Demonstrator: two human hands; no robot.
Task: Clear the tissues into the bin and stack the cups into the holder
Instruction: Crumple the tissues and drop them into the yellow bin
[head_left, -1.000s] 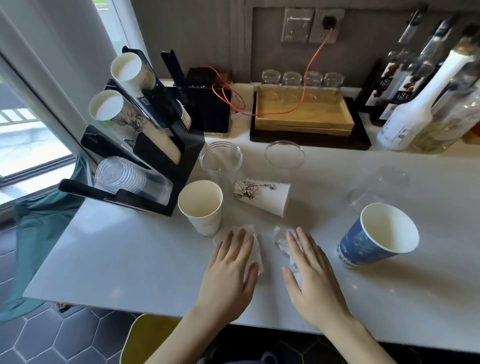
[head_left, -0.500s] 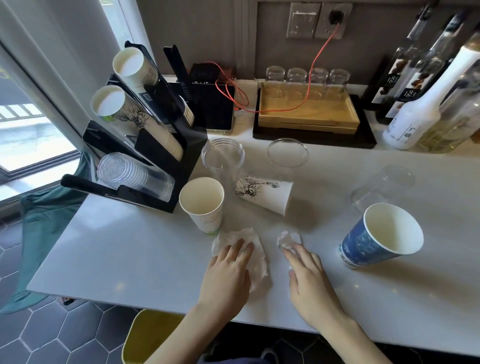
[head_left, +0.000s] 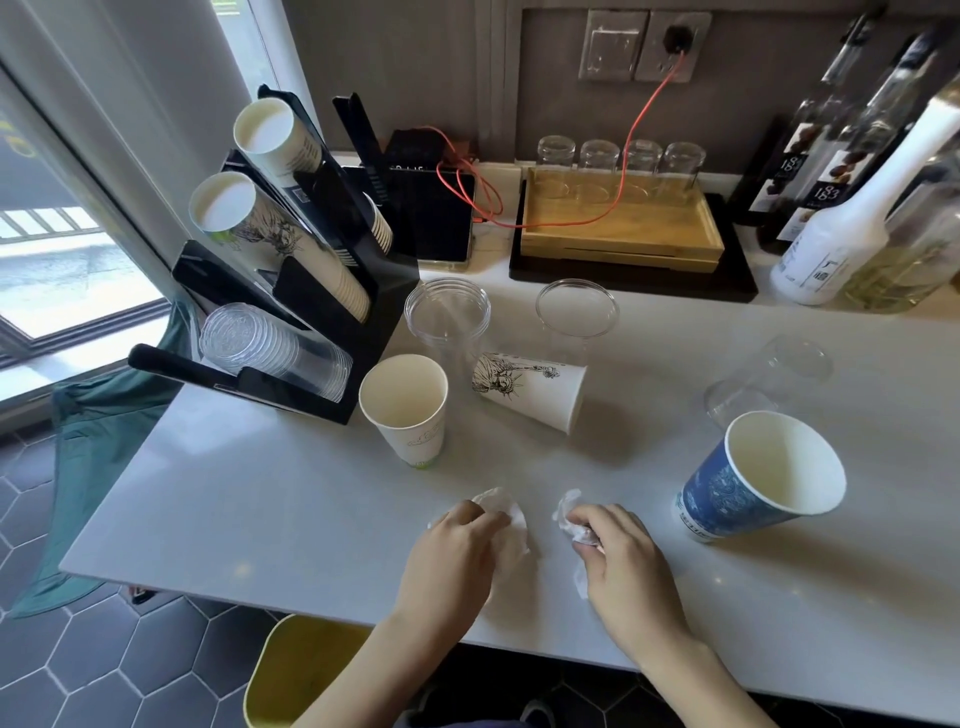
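My left hand (head_left: 451, 561) is closed over a crumpled white tissue (head_left: 506, 512) near the counter's front edge. My right hand (head_left: 626, 566) grips a second, smaller tissue (head_left: 567, 512) beside it. Behind them a white paper cup (head_left: 408, 408) stands upright and a printed white cup (head_left: 530, 387) lies on its side. A blue paper cup (head_left: 753, 480) leans at the right. Two clear plastic cups (head_left: 448, 317) (head_left: 576, 317) stand further back, and a third (head_left: 766, 376) lies tipped over. The black cup holder (head_left: 311, 291) at the left carries stacked cups. A yellow bin (head_left: 291, 670) sits below the counter.
A wooden tray (head_left: 618, 228) with glass jars stands at the back, beside a black device (head_left: 431, 213) with a red cable. Syrup bottles (head_left: 852, 208) crowd the back right corner. A green cloth (head_left: 98, 447) hangs off the counter's left end.
Both hands went from lying flat on the tissues to curling shut around them, bunching them up and drawing them back toward the front edge.
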